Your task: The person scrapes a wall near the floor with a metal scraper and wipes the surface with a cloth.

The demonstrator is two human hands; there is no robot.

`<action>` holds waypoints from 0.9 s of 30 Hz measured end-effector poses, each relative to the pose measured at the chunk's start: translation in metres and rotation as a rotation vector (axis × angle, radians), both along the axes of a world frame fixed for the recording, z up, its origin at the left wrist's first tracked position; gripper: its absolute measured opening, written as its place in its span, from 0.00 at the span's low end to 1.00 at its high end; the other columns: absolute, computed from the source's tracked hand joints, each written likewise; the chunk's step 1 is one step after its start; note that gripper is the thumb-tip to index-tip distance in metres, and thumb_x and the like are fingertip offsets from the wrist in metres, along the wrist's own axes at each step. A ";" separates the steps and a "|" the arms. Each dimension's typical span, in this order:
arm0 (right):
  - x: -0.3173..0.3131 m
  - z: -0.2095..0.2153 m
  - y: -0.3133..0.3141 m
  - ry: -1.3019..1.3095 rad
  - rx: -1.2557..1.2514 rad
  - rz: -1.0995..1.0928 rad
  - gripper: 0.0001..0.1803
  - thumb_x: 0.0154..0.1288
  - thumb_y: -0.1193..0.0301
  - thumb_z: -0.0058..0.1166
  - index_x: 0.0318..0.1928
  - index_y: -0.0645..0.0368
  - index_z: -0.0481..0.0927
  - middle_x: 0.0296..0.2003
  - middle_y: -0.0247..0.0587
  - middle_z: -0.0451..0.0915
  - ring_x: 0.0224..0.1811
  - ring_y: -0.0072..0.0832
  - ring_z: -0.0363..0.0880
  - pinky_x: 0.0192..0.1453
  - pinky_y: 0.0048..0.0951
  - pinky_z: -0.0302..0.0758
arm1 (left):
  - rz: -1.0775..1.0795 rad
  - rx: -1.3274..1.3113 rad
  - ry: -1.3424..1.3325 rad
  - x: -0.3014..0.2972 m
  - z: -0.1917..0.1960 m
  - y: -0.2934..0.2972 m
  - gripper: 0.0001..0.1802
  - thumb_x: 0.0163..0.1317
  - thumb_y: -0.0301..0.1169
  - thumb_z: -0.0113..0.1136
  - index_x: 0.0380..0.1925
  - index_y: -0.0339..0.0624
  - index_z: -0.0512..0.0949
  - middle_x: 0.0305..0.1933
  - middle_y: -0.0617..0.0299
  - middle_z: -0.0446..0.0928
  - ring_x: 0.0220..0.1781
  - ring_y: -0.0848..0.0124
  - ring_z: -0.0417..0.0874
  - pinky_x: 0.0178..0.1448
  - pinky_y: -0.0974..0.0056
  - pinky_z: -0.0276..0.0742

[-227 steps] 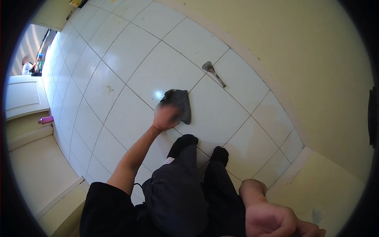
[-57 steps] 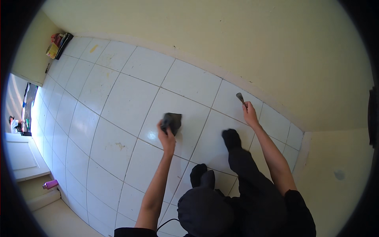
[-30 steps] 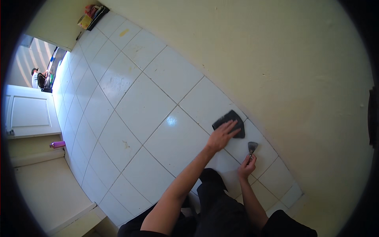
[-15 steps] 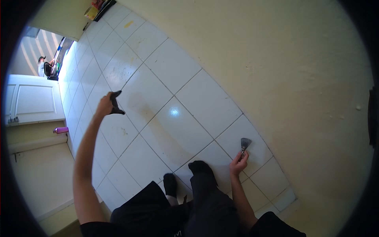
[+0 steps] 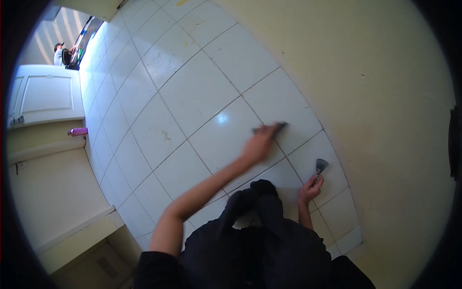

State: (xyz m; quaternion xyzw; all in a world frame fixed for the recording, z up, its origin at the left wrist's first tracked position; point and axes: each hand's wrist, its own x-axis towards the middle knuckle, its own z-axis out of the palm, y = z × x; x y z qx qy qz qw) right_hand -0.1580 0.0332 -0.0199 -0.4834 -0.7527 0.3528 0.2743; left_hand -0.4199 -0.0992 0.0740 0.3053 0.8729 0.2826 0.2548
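Rag (image 5: pixel 280 126) is under my left hand (image 5: pixel 259 144), a dark cloth pressed flat on the white tile floor (image 5: pixel 192 91) at about one o'clock from my knees (image 5: pixel 255 192). My left fingers lie spread over it and blur in the picture, so only a dark strip shows past the fingertips, toward the wall; I cannot tell whether the fingers are curled into the cloth or just resting on top. My left forearm runs up from seven o'clock, bare, with a black sleeve at the shoulder.

My right hand (image 5: pixel 310 189) sits near my right knee, at about three o'clock from it, fingers wrapped shut around the handle of a scraper (image 5: pixel 320 167). Its flat metal blade points up toward twelve o'clock and fans out just above my knuckles, over a tile beside the wall. Rag and scraper are near each other but apart, the rag at about eleven o'clock from the blade, with a grout line between them.

The pale yellow wall (image 5: pixel 375 96) takes the whole right side. Far off at nine o'clock a white door (image 5: pixel 45 98) stands, with a small pink bottle (image 5: pixel 78 131) on a ledge just below it. At ten o'clock, well away, another person (image 5: pixel 60 52) shows by a dark counter.
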 end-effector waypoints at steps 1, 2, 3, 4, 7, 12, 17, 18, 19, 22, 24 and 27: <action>0.002 0.001 0.000 0.001 -0.014 -0.018 0.12 0.77 0.70 0.51 0.53 0.65 0.74 0.29 0.46 0.83 0.25 0.27 0.79 0.27 0.30 0.72 | -0.082 -0.065 -0.074 0.029 0.006 0.031 0.37 0.64 0.26 0.54 0.74 0.59 0.59 0.65 0.40 0.70 0.53 0.43 0.82 0.50 0.46 0.84; -0.002 0.003 -0.001 0.012 -0.028 -0.027 0.12 0.77 0.70 0.51 0.53 0.65 0.74 0.30 0.47 0.84 0.25 0.28 0.80 0.27 0.30 0.72 | -0.205 -0.046 0.031 0.059 -0.032 0.044 0.38 0.63 0.28 0.54 0.75 0.57 0.59 0.61 0.42 0.71 0.49 0.46 0.84 0.44 0.48 0.86; -0.001 0.000 0.005 0.010 -0.022 -0.023 0.12 0.77 0.70 0.51 0.53 0.65 0.74 0.30 0.47 0.84 0.25 0.28 0.80 0.27 0.30 0.72 | -0.344 -0.083 0.147 0.078 -0.038 0.063 0.41 0.61 0.29 0.55 0.76 0.53 0.58 0.55 0.47 0.73 0.43 0.55 0.85 0.35 0.53 0.86; 0.002 0.000 0.003 -0.009 -0.038 -0.027 0.12 0.77 0.70 0.51 0.54 0.65 0.73 0.30 0.48 0.84 0.25 0.29 0.80 0.27 0.30 0.73 | -0.387 0.001 0.341 0.090 -0.057 0.066 0.42 0.59 0.30 0.57 0.76 0.50 0.58 0.50 0.52 0.73 0.37 0.62 0.83 0.28 0.59 0.83; 0.000 0.000 -0.002 0.013 -0.029 -0.025 0.13 0.78 0.70 0.50 0.54 0.65 0.72 0.30 0.49 0.83 0.26 0.29 0.80 0.27 0.30 0.73 | -0.426 0.084 0.411 0.075 -0.061 0.054 0.41 0.60 0.30 0.56 0.76 0.48 0.59 0.49 0.53 0.74 0.37 0.63 0.83 0.27 0.62 0.83; 0.005 -0.008 0.004 0.015 -0.030 -0.053 0.13 0.78 0.70 0.50 0.54 0.65 0.72 0.30 0.47 0.83 0.26 0.27 0.78 0.28 0.30 0.73 | -0.090 0.021 0.388 0.002 -0.061 0.010 0.43 0.55 0.29 0.61 0.74 0.53 0.62 0.48 0.53 0.75 0.36 0.58 0.84 0.30 0.56 0.84; 0.005 -0.006 -0.003 0.003 -0.028 -0.074 0.12 0.77 0.70 0.50 0.54 0.65 0.73 0.29 0.46 0.82 0.25 0.27 0.77 0.28 0.30 0.72 | 0.331 -0.200 0.519 -0.075 -0.059 -0.110 0.43 0.55 0.26 0.60 0.74 0.54 0.63 0.50 0.51 0.76 0.39 0.53 0.85 0.36 0.52 0.85; 0.009 -0.006 0.000 -0.030 -0.030 -0.073 0.12 0.77 0.70 0.50 0.54 0.64 0.73 0.29 0.46 0.82 0.25 0.26 0.77 0.28 0.29 0.72 | 0.419 -0.244 0.510 -0.089 -0.057 -0.130 0.41 0.57 0.27 0.60 0.73 0.54 0.64 0.50 0.51 0.77 0.41 0.53 0.85 0.35 0.51 0.84; 0.010 -0.006 0.003 -0.059 -0.037 -0.069 0.12 0.77 0.70 0.50 0.54 0.64 0.73 0.29 0.46 0.82 0.25 0.26 0.77 0.27 0.29 0.71 | 0.518 -0.268 0.523 -0.102 -0.055 -0.150 0.36 0.62 0.28 0.58 0.73 0.54 0.64 0.53 0.50 0.77 0.42 0.51 0.85 0.39 0.51 0.84; 0.004 -0.005 -0.001 -0.020 0.000 -0.052 0.12 0.78 0.70 0.50 0.53 0.66 0.73 0.26 0.36 0.78 0.23 0.17 0.69 0.25 0.24 0.64 | 0.800 -0.027 0.400 -0.136 -0.054 -0.220 0.22 0.71 0.33 0.56 0.64 0.42 0.73 0.46 0.54 0.81 0.40 0.61 0.85 0.44 0.58 0.81; 0.001 -0.005 0.000 -0.006 -0.024 -0.046 0.12 0.78 0.71 0.50 0.53 0.66 0.73 0.26 0.36 0.78 0.23 0.17 0.68 0.25 0.23 0.63 | 0.943 0.288 0.131 -0.145 -0.048 -0.241 0.18 0.73 0.35 0.55 0.57 0.35 0.77 0.39 0.59 0.82 0.39 0.70 0.81 0.44 0.63 0.78; 0.008 -0.003 0.005 -0.017 -0.048 -0.047 0.12 0.77 0.71 0.51 0.53 0.67 0.73 0.27 0.40 0.80 0.24 0.20 0.72 0.26 0.25 0.67 | 1.002 0.425 -0.108 -0.126 -0.019 -0.208 0.19 0.73 0.36 0.56 0.55 0.32 0.77 0.35 0.63 0.79 0.35 0.74 0.76 0.41 0.65 0.76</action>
